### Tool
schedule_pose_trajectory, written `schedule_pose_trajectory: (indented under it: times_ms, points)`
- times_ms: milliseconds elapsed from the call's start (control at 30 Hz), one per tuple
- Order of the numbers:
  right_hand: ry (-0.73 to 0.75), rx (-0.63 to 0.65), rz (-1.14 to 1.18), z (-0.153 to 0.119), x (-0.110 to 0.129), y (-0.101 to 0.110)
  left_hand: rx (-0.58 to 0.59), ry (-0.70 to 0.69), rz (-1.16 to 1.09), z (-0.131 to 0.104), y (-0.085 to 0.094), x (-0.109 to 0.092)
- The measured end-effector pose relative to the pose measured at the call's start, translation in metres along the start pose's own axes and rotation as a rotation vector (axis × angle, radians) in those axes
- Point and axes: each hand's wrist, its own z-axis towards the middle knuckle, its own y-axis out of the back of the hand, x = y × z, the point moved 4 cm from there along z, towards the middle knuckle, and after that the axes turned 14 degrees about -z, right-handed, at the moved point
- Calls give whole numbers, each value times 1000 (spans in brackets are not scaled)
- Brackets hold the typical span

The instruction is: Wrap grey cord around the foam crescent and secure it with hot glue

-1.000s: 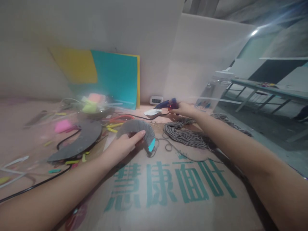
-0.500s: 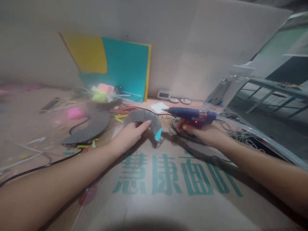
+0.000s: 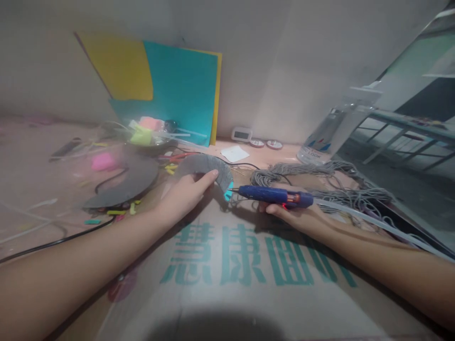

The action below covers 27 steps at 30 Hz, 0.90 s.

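You have two grey crescent-shaped pieces (image 3: 224, 173), one blue plastic glue gun (image 3: 263, 193), two small round red-and-white discs (image 3: 274, 145), one white rectangular digital clock (image 3: 242, 134) and one clear plastic bottle (image 3: 316, 149).

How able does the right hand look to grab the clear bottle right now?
Probably not freely: the right hand is occupied with the blue glue gun, though only low gray cord seems to lie between hand and clear bottle.

Right hand (image 3: 289, 215), blue glue gun (image 3: 265, 194), gray arc (image 3: 204, 163)
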Motion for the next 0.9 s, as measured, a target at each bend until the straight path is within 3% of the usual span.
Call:
schedule_pose_trajectory:
  times_ms: [400,900]
  points:
    - [-74,70,-25,2,2,-3,-1,5,15,-1,0,1]
    - [-89,52,22,1,4,-5,8,5,102,-3,0,-7]
